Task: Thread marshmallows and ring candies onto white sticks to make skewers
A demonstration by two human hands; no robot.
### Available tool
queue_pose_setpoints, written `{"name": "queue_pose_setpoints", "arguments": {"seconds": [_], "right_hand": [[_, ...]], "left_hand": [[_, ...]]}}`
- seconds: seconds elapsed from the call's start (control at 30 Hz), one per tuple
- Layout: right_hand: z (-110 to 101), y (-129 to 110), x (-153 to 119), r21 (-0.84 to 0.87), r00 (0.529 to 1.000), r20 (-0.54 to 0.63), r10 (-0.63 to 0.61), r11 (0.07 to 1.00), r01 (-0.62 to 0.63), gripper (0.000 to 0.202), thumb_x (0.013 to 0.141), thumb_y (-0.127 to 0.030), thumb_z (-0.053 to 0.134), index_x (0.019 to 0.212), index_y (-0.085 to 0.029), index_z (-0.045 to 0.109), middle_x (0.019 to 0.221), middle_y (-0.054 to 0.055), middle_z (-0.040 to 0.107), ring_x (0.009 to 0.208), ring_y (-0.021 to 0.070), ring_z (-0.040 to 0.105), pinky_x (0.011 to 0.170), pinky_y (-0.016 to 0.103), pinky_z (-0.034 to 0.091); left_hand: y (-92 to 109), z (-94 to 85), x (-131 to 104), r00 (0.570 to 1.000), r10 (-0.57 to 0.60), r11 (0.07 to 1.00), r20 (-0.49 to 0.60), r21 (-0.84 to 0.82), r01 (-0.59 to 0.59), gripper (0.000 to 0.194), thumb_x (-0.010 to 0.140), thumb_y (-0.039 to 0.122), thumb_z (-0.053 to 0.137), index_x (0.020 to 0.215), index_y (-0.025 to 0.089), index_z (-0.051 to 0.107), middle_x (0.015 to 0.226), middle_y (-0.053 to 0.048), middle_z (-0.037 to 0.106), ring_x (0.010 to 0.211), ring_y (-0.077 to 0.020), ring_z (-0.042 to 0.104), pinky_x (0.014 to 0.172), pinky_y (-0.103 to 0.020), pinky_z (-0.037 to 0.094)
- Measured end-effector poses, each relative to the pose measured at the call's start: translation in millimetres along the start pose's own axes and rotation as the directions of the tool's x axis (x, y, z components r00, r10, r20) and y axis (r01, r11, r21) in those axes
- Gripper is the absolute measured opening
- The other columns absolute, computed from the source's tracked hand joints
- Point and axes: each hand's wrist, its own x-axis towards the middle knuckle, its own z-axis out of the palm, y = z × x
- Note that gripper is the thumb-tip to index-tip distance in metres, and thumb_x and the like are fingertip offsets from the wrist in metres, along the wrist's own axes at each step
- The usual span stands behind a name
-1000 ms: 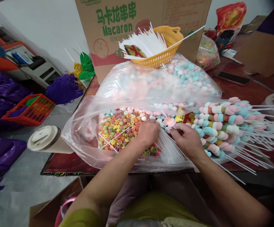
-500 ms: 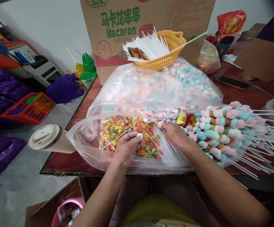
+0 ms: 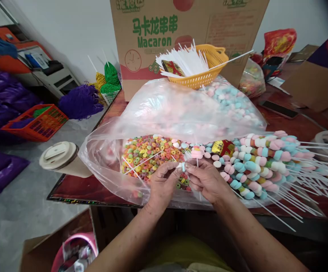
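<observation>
My left hand (image 3: 162,185) pinches a small white marshmallow (image 3: 178,165) between thumb and fingertips. Against it, a pale blue marshmallow (image 3: 183,166) sits at the tips of my right hand (image 3: 209,179). A thin white stick (image 3: 197,163) runs through the right hand's fingers, with a pink-and-white marshmallow (image 3: 197,152) at its upper end. Beneath both hands, an opened clear plastic bag (image 3: 101,181) holds colourful cereal rings (image 3: 144,151). Finished-looking marshmallow skewers (image 3: 263,162) are piled beside my right forearm; fingers partly hide the loose sticks.
Behind the rings is a large bag of marshmallows (image 3: 166,105), topped by a yellow basket (image 3: 209,77) of white sticks. A Macaron carton (image 3: 141,71) stands behind. A lidded cup (image 3: 64,158) is at the table's left edge; a phone (image 3: 279,108) lies at right.
My right hand has drawn back from the marshmallows towards me, now with a stick and marshmallows. My left hand has moved right, and the fingertips of both hands meet.
</observation>
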Motion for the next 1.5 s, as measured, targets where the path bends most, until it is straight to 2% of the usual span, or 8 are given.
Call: {"name": "queue_pose_setpoints", "arguments": {"seconds": [0.17,0.3,0.6,0.73,0.87,1.13,1.27,1.5], "right_hand": [[6,9,7,0.131,0.999,0.017,0.044,0.990,-0.046,0.035,0.056,-0.032,0.075,0.066,-0.018,0.045,0.046,-0.009,0.048,0.028,-0.0015,0.020,0.029,0.015,0.013],[-1,12,2,0.150,0.991,0.118,0.066,0.985,-0.083,0.030,0.064,-0.031,0.071,0.070,-0.019,0.044,0.043,-0.012,0.037,0.032,0.0003,0.019,0.032,0.015,0.013],[-41,33,-84,-0.400,0.956,0.062,0.286,0.885,-0.239,0.033,0.080,-0.053,0.048,0.081,-0.020,0.052,0.048,-0.009,0.029,0.040,0.0046,0.022,0.038,0.019,0.013],[-34,30,-81,-0.431,0.996,-0.091,-0.004,0.902,-0.036,0.032,0.076,-0.049,0.055,0.090,-0.021,0.055,0.059,-0.005,0.045,0.042,0.0054,0.029,0.038,0.020,0.020],[-7,20,-46,-0.488,0.936,-0.041,-0.348,0.825,0.286,0.020,0.075,-0.035,0.059,0.087,-0.020,0.059,0.072,0.000,0.057,0.067,0.0133,0.051,0.059,0.025,0.043],[7,18,-27,-0.376,0.963,-0.006,-0.271,0.893,0.249,0.017,0.075,-0.036,0.056,0.084,-0.022,0.053,0.057,-0.005,0.044,0.052,0.0110,0.042,0.045,0.023,0.033],[-16,9,-50,-0.691,0.944,0.148,-0.294,0.652,0.311,0.021,0.084,-0.034,0.045,0.069,-0.020,0.046,0.057,-0.004,0.042,0.054,0.0102,0.039,0.050,0.023,0.033],[-31,23,-75,-0.923,0.903,0.275,-0.331,0.173,0.345,0.028,0.089,-0.029,0.035,0.068,-0.019,0.049,0.059,0.000,0.053,0.054,0.0109,0.045,0.052,0.022,0.033]], "left_hand": [[-2,-8.8,-4,0.998,0.032,0.998,0.051,0.043,-0.035,0.025,0.065,0.022,0.071,0.090,0.020,0.069,0.097,-0.004,0.066,0.090,-0.0172,0.060,0.084,-0.031,0.048],[-7,-11.8,1,0.987,-0.137,0.988,0.080,-0.054,0.141,0.034,0.059,0.021,0.075,0.092,0.018,0.067,0.091,-0.004,0.067,0.082,-0.0160,0.062,0.075,-0.029,0.051],[1,-24.6,14,0.954,-0.297,0.886,0.048,-0.358,0.294,0.024,0.055,0.022,0.073,0.074,0.016,0.061,0.064,0.002,0.063,0.056,-0.0117,0.059,0.058,-0.027,0.050],[1,-22.5,7,0.919,-0.362,0.851,0.160,-0.345,0.395,0.024,0.057,0.022,0.073,0.078,0.015,0.063,0.066,0.001,0.064,0.056,-0.0122,0.060,0.053,-0.025,0.048],[5,-15.1,-8,0.904,-0.342,0.865,0.256,-0.289,0.410,0.028,0.064,0.023,0.071,0.091,0.016,0.066,0.077,-0.003,0.068,0.060,-0.0113,0.060,0.053,-0.021,0.046],[12,-15.4,-20,0.938,-0.209,0.938,0.275,-0.214,0.272,0.037,0.061,0.020,0.075,0.097,0.016,0.068,0.090,-0.005,0.069,0.082,-0.0163,0.062,0.080,-0.030,0.049],[7,-21.5,-12,0.950,-0.289,0.917,0.119,-0.250,0.311,0.042,0.056,0.022,0.077,0.096,0.016,0.065,0.081,-0.003,0.069,0.063,-0.0137,0.062,0.058,-0.027,0.053],[3,-27.8,-5,0.975,-0.222,0.968,0.008,-0.115,0.221,0.035,0.057,0.025,0.075,0.089,0.013,0.067,0.080,-0.003,0.069,0.067,-0.0141,0.062,0.057,-0.025,0.055]]}}
